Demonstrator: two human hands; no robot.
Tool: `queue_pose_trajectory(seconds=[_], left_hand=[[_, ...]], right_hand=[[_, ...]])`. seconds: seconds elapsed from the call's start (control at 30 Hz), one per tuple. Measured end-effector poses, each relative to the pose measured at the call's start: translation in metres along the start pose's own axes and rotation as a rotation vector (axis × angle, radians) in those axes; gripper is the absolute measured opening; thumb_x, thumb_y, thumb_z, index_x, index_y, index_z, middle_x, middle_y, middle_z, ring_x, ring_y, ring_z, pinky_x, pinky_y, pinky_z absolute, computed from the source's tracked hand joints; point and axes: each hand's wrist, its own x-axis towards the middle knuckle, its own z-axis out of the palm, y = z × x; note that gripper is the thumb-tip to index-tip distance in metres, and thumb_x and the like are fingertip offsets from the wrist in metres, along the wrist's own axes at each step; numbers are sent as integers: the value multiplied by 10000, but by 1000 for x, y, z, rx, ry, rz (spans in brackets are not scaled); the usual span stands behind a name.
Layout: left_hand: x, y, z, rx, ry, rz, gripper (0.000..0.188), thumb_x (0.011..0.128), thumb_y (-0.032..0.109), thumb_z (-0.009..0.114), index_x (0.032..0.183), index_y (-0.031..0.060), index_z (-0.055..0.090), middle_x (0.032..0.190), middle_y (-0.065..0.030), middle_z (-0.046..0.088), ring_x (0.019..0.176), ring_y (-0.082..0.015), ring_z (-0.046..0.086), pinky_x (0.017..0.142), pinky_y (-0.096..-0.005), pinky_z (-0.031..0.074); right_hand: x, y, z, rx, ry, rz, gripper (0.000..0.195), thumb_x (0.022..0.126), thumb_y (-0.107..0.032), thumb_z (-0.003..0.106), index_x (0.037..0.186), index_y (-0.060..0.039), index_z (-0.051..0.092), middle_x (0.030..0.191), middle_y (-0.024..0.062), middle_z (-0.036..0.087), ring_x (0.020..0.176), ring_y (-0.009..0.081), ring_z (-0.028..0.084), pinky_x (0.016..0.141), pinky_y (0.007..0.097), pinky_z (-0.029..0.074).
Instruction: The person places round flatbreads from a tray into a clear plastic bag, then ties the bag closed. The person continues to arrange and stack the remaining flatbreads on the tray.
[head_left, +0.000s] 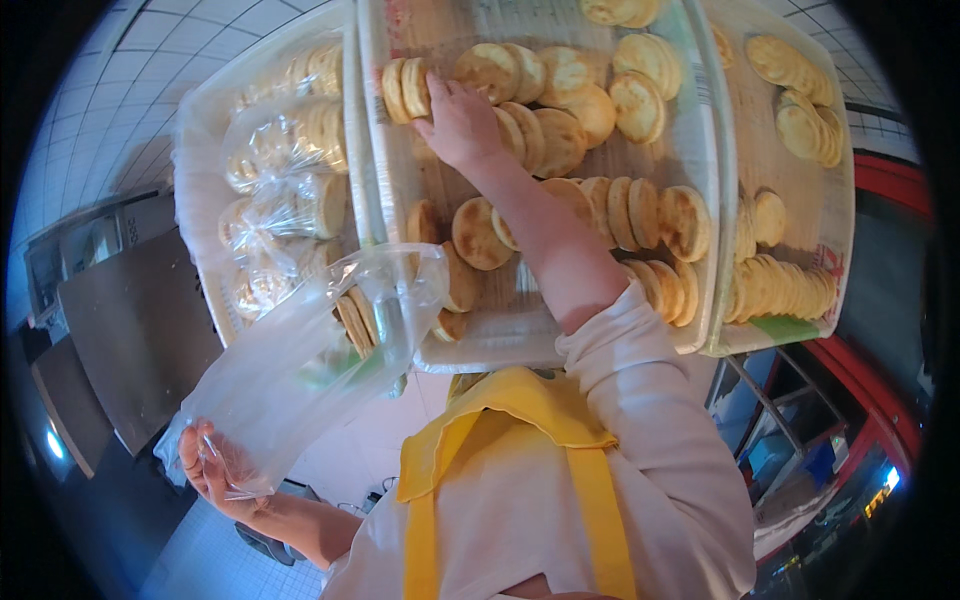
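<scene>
My left hand (217, 472) grips the lower end of a long clear plastic bag (285, 382), its fingers curled and partly seen through the film. The bag's mouth lies over the near edge of the crates, and a few flatbreads (356, 322) show behind or inside it; I cannot tell which. My right hand (465, 124) reaches into the middle crate (480, 352). Its fingertips and thumb touch the end of a short row of round flatbreads (405, 90) standing on edge by the crate's left wall. How firmly it grips them is hidden.
Bagged flatbreads (289, 142) fill the left crate (199, 150). More loose flatbreads (570, 135) lie in rows in the middle crate. The right crate (765, 165) holds further stacks (780, 289). Dark panels (139, 337) stand at left, and a red frame (862, 390) at right.
</scene>
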Motion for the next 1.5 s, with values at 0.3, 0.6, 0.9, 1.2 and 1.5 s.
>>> queue_pose_trajectory(seconds=[0.3, 0.6, 0.9, 1.2, 1.5], left_hand=[[8, -8, 10, 36, -47, -67, 370, 844, 25, 597, 1209, -20, 559, 1115, -183, 614, 573, -43, 560, 470, -124, 430], [7, -8, 15, 9, -62, -75, 343, 849, -23, 561, 1192, -42, 564, 1125, -211, 608, 683, -68, 628, 439, -93, 385], [1, -14, 6, -102, -48, -68, 358, 840, -43, 565, 1198, -47, 557, 1083, -221, 626, 693, -78, 638, 457, -98, 402], [4, -18, -7, -100, -111, -78, 361, 852, -15, 562, 1210, -47, 538, 1129, -222, 606, 688, -79, 623, 468, -124, 421], [8, -4, -18, 254, -68, -22, 326, 920, 87, 510, 1224, -25, 546, 1153, -159, 622, 974, -144, 606, 843, -279, 483]], right_hand=[[3, 92, -52, -230, -85, 308, 656, 857, -377, 511, 1393, -47, 325, 1313, 114, 505, 1323, 317, 324, 1040, 668, 106], [12, 57, -48, 378, -178, 216, 817, 743, -310, 674, 1401, -32, 276, 1300, 153, 522, 1209, 316, 483, 1061, 444, 289], [7, 19, -27, 387, -91, 167, 1034, 614, -397, 812, 1391, 19, 270, 1300, 217, 482, 1219, 349, 457, 1029, 386, 365], [-6, -6, -10, 46, -3, -13, 1049, 577, -482, 813, 1417, -136, 288, 1455, 238, 201, 1291, 432, 308, 1057, 507, 282], [14, 5, -19, 29, 60, -15, 688, 643, -315, 744, 1260, -132, 500, 1405, 159, 378, 1249, 320, 387, 1016, 513, 321]])
